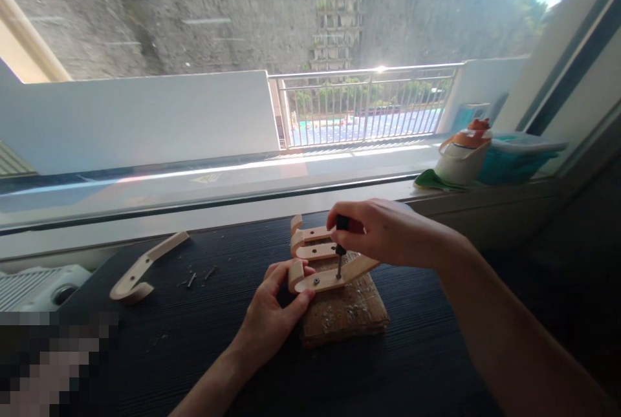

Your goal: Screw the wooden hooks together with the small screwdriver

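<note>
My right hand (383, 231) is closed round the dark handle of a small screwdriver (340, 250) that stands upright with its tip on a wooden hook (330, 278). My left hand (272, 310) pinches the curved end of that hook between thumb and fingers. The hook lies on a rough wooden board (347, 313). Two more wooden hooks (313, 242) lie side by side just behind it.
A loose wooden hook (143, 268) lies at the left on the dark ribbed tabletop (194, 339), with a few small screws (196, 277) beside it. A white and orange container (463, 155) and teal items (514, 161) stand on the window sill at right.
</note>
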A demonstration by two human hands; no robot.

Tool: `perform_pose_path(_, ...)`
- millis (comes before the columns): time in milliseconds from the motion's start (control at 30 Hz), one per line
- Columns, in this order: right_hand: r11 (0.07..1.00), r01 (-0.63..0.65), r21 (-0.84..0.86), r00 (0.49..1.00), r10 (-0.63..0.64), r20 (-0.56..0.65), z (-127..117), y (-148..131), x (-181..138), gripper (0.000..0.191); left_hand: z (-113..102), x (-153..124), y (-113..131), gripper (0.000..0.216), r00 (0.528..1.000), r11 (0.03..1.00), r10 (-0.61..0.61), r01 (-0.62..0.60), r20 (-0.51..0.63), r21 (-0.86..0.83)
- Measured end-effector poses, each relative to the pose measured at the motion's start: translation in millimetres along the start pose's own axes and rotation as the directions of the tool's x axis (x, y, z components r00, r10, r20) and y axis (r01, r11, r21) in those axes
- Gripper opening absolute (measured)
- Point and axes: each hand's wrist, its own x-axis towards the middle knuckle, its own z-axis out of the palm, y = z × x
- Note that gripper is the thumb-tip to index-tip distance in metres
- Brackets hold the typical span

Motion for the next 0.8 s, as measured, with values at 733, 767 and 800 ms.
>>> perform_pose_path(733, 0.995, 0.009, -0.100, 0.999, -0.013, -0.037, -0.8, -5.9, -4.7, 0.019, 2.8, 3.3, -9.9, 0.031, 1.000, 1.000, 0.000, 0.000, 0.004, 0.011)
perform_pose_path(767, 0.995, 0.004, -0.102, 0.999, -0.008, -0.038, -0.7, -6.1, -4.5, 0.019, 2.8, 3.5, -9.7, 0.030, 1.000, 1.000, 0.002, -0.002, 0.002, 0.017)
perform_pose_path(800, 0.995, -0.003, -0.101, 0.999, -0.001, -0.040, -0.3, -5.9, -3.9, 0.019, 2.6, 3.4, -9.1, 0.030, 1.000, 1.000, 0.004, -0.004, -0.002, 0.023)
